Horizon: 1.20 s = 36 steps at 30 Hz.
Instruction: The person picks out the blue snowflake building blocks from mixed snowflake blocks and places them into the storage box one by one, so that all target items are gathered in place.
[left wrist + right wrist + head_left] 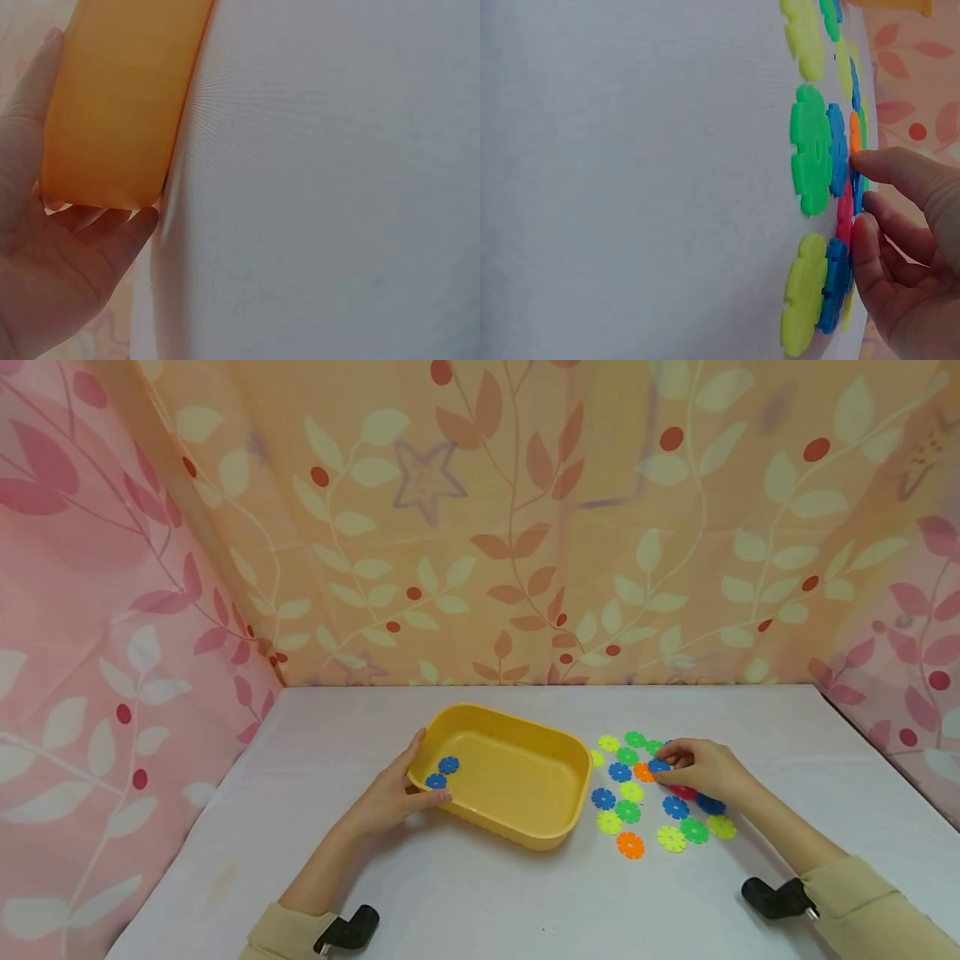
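My left hand (384, 800) grips the left end of a yellow plastic tub (510, 770), its thumb over the rim and its fingers along the outside. In the left wrist view, fingertips curl against the wall of the tub (124, 105). Two blue flower-shaped discs (448, 765) lie inside at the left. To the right of the tub, my right hand (708, 770) pinches a blue flower-shaped disc (658, 766) among the spread discs. That blue disc (857, 193) shows partly behind the thumb and fingers in the right wrist view.
Several notched discs lie around the right hand, among them an orange disc (630, 845), a yellow disc (671, 839) and a green disc (694, 831). A white cloth (525, 910) covers the table. Patterned curtains (517, 527) stand behind and at both sides.
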Each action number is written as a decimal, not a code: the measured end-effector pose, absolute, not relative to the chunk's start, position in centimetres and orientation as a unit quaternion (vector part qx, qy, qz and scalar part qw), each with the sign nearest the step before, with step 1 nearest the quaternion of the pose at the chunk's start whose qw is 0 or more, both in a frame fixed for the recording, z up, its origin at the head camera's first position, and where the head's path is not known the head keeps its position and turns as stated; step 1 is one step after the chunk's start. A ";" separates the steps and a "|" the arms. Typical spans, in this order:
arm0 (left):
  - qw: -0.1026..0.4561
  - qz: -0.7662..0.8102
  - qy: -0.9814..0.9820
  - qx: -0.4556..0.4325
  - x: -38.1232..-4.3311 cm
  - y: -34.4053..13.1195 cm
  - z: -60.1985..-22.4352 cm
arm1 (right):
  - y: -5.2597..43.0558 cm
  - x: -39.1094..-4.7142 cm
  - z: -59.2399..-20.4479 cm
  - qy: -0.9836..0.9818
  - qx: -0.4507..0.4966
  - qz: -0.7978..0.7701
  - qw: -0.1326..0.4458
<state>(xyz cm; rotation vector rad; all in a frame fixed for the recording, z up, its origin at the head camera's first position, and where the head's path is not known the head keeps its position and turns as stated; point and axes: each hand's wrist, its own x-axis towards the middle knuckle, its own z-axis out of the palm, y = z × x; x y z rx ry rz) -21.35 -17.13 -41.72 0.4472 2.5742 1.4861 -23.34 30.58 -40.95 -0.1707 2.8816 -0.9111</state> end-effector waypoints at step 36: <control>0.071 0.492 0.855 0.149 -21.2 -17.1 -41.5 | 22.5 -24.8 -35.0 0.892 -0.125 -0.433 0.025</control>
